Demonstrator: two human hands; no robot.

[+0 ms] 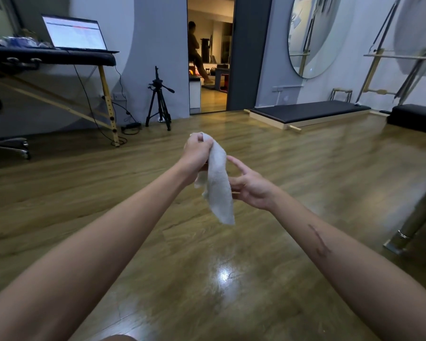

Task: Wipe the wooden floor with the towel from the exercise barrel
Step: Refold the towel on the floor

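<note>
A small white towel (219,183) hangs in the air above the wooden floor (207,267). My left hand (196,151) is closed around its top end and holds it up. My right hand (249,185) is just right of the hanging towel, fingers spread, with the fingertips touching or nearly touching its edge. The towel's lower end dangles free, well above the floor. No exercise barrel is in view.
A massage table (59,57) with a laptop stands at the left, a tripod (159,102) by the wall. A doorway (210,57) shows a person beyond. A black mat platform (310,112) lies at the back right, metal legs (418,222) at the right edge.
</note>
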